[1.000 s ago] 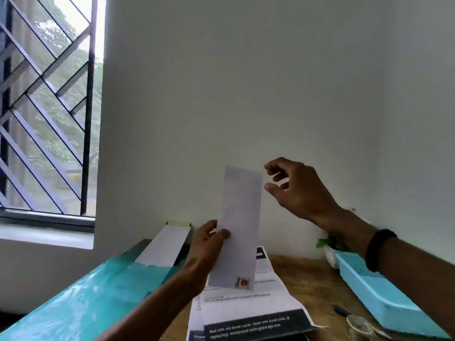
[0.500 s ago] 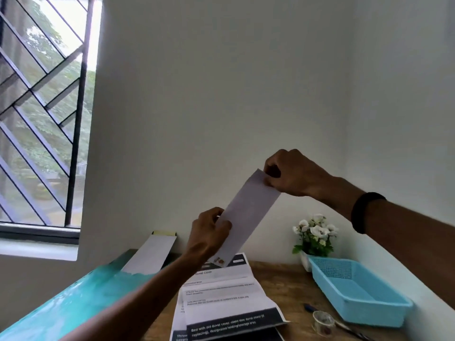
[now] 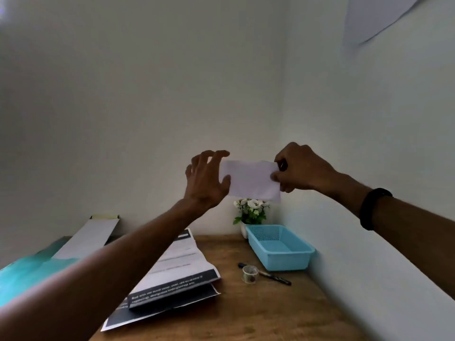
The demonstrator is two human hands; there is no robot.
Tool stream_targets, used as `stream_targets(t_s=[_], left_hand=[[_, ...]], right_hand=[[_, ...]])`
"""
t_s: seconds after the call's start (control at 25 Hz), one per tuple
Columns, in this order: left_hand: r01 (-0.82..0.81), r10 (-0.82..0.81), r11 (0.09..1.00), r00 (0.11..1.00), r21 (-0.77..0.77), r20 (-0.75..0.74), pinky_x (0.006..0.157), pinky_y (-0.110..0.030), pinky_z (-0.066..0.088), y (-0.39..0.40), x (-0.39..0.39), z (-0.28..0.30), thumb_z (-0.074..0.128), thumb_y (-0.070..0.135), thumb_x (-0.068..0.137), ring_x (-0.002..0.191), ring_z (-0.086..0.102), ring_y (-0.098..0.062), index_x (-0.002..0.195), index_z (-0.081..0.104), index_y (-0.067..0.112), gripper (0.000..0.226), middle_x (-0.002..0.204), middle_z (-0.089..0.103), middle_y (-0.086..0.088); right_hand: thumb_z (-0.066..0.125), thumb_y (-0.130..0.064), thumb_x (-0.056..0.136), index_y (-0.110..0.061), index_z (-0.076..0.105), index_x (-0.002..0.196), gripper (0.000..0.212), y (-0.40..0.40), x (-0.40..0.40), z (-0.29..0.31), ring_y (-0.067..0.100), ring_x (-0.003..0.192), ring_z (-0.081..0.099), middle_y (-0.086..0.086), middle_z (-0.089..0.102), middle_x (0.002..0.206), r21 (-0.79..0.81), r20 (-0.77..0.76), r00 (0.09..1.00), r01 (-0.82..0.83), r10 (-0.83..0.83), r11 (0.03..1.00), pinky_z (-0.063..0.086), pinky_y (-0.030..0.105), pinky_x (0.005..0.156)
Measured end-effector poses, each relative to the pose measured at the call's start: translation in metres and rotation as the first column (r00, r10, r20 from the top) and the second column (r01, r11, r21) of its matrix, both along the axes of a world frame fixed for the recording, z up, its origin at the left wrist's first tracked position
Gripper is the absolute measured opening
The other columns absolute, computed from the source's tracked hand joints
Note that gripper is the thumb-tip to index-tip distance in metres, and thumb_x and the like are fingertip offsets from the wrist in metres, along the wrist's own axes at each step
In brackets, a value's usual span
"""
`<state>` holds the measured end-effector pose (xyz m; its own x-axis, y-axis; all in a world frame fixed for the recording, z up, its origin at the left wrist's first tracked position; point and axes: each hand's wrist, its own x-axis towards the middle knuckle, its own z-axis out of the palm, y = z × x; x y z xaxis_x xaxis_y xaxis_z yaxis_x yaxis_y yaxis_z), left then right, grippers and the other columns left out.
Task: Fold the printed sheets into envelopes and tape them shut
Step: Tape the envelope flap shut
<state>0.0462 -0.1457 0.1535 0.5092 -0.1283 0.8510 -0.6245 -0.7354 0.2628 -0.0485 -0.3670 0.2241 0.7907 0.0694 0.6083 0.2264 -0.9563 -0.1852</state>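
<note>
The folded envelope [image 3: 251, 180] is held up in the air in front of the wall corner, lying lengthwise between the 2 hands, above the flower pot and well above the desk. The right hand [image 3: 299, 168] pinches its right end, thumb on the near face and curled fingers behind. The left hand [image 3: 205, 179] stands at its left end with fingers spread and only lightly bent; the thumb and fingertips bracket that short edge, and whether they actually touch the paper cannot be told.

The envelope is a plain white oblong, blank on the near side, edges straight, top edge slightly uneven near the middle. No print or tape is visible on this face.

Below, the wooden desk [image 3: 246, 313] carries a stack of printed sheets [image 3: 177, 274] with dark bands and white text, fanned and creased, partly hidden by the left forearm. To their right lie a small roll of clear tape [image 3: 250, 274] and, touching it, a dark pen [image 3: 273, 276]. Just beyond these a light blue basket [image 3: 279, 247] stands against the right wall, with a small pot of white flowers [image 3: 251, 210] behind it in the corner. A white strip of paper [image 3: 91, 236] leans at far left over a turquoise surface [image 3: 32, 274]. A black band [image 3: 371, 207] sits on the right wrist
</note>
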Motion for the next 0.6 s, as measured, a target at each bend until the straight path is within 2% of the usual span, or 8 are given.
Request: stream_targets(t_s=[0.08,0.16,0.28,0.4,0.52,0.6], left_hand=[[0.075,-0.078,0.995,0.996,0.073,0.043,0.11,-0.054,0.039,-0.025,-0.013,-0.008,0.069,0.043,0.089,0.136,0.044,-0.031,0.14,0.055,0.03,0.054,0.144,0.053,-0.006],[0.143,-0.153,0.975,0.987,0.17,0.047,0.107,-0.051,0.042,-0.047,-0.028,-0.022,0.067,0.061,0.085,0.128,0.051,-0.026,0.131,0.061,0.032,0.055,0.135,0.06,-0.001],[0.166,-0.185,0.956,0.981,0.243,0.059,0.109,-0.049,0.04,-0.075,-0.045,-0.046,0.057,0.082,0.078,0.119,0.057,-0.018,0.12,0.064,0.036,0.062,0.121,0.068,0.007],[0.168,-0.198,0.957,0.974,0.236,0.107,0.11,-0.049,0.038,-0.1,-0.059,-0.073,0.061,0.075,0.083,0.112,0.06,-0.017,0.112,0.068,0.035,0.05,0.11,0.072,0.01],[0.168,-0.205,0.956,0.969,0.242,0.136,0.112,-0.05,0.035,-0.118,-0.069,-0.102,0.06,0.057,0.093,0.109,0.061,-0.017,0.106,0.071,0.032,0.03,0.106,0.075,0.009],[0.165,-0.205,0.951,0.97,0.263,0.132,0.115,-0.052,0.032,-0.126,-0.074,-0.117,0.056,0.048,0.097,0.108,0.061,-0.018,0.104,0.071,0.031,0.024,0.104,0.076,0.008]], right_hand=[[0.073,-0.005,0.087,-0.001,0.069,0.092,0.007,-0.02,-0.017,-0.01,0.015,0.056,0.077,0.01,0.078,0.067,0.17,-0.051,0.998,0.032,-0.024,0.985,0.06,0.021,0.056],[0.077,-0.002,0.087,0.003,0.068,0.101,0.018,-0.035,-0.027,-0.021,0.021,0.06,0.079,0.015,0.079,0.07,0.352,-0.09,0.996,0.058,-0.028,0.934,0.063,0.026,0.06],[0.08,0.005,0.084,0.01,0.064,0.111,0.032,-0.049,-0.032,-0.042,0.03,0.067,0.08,0.025,0.078,0.078,0.634,-0.131,0.991,0.065,0.024,0.771,0.067,0.034,0.064],[0.079,0.008,0.084,0.013,0.065,0.104,0.025,-0.057,-0.036,-0.066,0.034,0.073,0.08,0.029,0.076,0.085,0.768,-0.163,0.986,0.111,0.026,0.631,0.066,0.034,0.063],[0.079,0.01,0.083,0.013,0.069,0.092,0.014,-0.066,-0.035,-0.093,0.034,0.082,0.079,0.029,0.075,0.09,0.853,-0.203,0.978,0.156,0.04,0.497,0.066,0.037,0.076],[0.076,0.012,0.084,0.018,0.068,0.098,0.016,-0.074,-0.032,-0.112,0.036,0.083,0.077,0.031,0.074,0.095,0.899,-0.227,0.972,0.185,0.061,0.397,0.067,0.038,0.076]])
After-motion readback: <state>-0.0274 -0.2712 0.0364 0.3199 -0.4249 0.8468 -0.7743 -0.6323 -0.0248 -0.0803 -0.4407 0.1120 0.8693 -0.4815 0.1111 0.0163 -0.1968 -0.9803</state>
